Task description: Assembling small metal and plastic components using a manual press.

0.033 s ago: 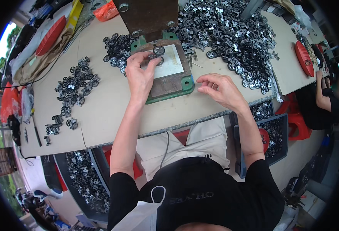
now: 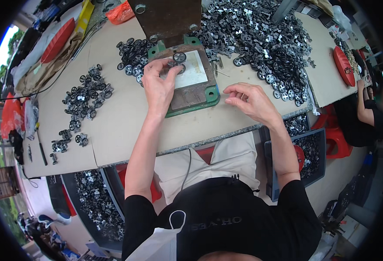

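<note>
My left hand (image 2: 159, 89) is closed, thumb and fingers pinching a small two-wheeled part (image 2: 179, 57) with black-rimmed, silver-spoked wheels. It holds the part over the pale plate (image 2: 193, 74) on a green-edged metal press base (image 2: 187, 99). The fingers cover much of the part's body. To the right of the base, my right hand (image 2: 254, 104) hovers above the table edge, fingers curled and thumb apart, with nothing seen between them. Loose wheels (image 2: 135, 54) lie beyond my left hand. Wheeled assemblies (image 2: 85, 95) are strewn over the table's left side.
A dark metal upright (image 2: 167, 19) rises behind the base. At the far right is a large heap of metal brackets (image 2: 252, 32), with wheels (image 2: 283, 89) at its near end. Grey bins of parts (image 2: 309, 178) stand below the table. Another person's arm (image 2: 364, 113) shows far right.
</note>
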A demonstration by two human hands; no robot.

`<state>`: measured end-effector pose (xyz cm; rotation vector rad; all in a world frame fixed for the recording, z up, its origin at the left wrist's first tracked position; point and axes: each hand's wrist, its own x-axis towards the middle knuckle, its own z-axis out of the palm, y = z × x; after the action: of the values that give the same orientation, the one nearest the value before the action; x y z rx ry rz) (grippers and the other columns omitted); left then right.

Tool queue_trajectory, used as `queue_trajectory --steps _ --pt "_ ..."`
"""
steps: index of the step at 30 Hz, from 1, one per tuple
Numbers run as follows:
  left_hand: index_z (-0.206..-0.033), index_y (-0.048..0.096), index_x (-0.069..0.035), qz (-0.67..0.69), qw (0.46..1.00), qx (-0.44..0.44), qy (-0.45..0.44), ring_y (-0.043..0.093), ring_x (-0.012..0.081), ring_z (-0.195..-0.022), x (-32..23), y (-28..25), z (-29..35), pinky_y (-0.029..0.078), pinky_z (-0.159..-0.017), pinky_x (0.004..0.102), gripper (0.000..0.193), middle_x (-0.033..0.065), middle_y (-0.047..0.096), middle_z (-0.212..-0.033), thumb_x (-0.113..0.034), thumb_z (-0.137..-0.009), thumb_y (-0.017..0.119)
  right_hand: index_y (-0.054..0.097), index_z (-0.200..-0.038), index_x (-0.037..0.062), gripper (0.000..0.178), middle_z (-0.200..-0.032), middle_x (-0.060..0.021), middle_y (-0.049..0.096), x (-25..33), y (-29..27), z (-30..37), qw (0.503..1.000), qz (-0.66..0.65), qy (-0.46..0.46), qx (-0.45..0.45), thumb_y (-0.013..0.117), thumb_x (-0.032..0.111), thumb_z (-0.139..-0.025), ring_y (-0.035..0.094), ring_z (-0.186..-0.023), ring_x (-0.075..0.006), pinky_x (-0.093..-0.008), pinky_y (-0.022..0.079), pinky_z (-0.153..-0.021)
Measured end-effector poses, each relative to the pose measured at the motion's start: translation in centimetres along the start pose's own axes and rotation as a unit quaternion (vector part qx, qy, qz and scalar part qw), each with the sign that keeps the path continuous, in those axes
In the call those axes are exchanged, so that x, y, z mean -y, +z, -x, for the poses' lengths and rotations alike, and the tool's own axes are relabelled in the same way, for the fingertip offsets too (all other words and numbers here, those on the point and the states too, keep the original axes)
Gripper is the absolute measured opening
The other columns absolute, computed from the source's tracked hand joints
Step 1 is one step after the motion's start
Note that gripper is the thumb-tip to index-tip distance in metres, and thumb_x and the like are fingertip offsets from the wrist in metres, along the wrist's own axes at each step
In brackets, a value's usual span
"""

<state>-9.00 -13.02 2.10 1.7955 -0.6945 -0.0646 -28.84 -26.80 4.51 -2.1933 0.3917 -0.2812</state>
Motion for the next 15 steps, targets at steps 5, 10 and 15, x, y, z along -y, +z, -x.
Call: queue_trajectory --steps 5,10,15 --pt "-0.084 0.065 0.0 -0.058 0.993 -0.043 0.091 0.052 0.024 -0.093 0.5 0.5 -0.6 0.04 -0.08 0.0333 0.025 0.0126 0.06 -0.092 -0.016 -0.065 0.072 0.063 -0.095 -0.0001 0.02 -0.079 -0.0069 0.062 1.1 -5.2 -1.3 0.995 0.078 -0.066 -0.019 0.064 0.013 -0.079 0.056 -0.065 -0.0104 -0.0225 0.045 -0.058" --pt "-0.079 0.064 0.0 -0.099 0.988 -0.032 0.116 0.051 0.0267 -0.094 1.4 0.1 0.3 0.034 -0.082 0.0367 0.021 0.0133 0.059 -0.09 -0.017 -0.068 0.07 0.064 -0.093 -0.0004 0.021 -0.075 -0.0037 0.061 8.5 -15.6 -5.7 0.964 0.118 -0.163 -0.176 0.06 0.017 -0.083 0.056 -0.07 -0.0095 -0.0235 0.046 -0.065" --pt "-0.079 0.064 -0.001 -0.092 0.986 -0.051 0.126 0.05 0.0258 -0.095 0.7 -0.3 2.0 0.032 -0.083 0.0361 0.02 0.0114 0.06 -0.088 -0.017 -0.068 0.07 0.054 -0.103 -0.0011 0.046 -0.085 -0.0048 0.054 22.4 -21.4 -11.2 0.961 -0.034 -0.133 -0.24 0.052 0.042 -0.088 0.053 -0.072 -0.009 -0.0201 0.044 -0.062"
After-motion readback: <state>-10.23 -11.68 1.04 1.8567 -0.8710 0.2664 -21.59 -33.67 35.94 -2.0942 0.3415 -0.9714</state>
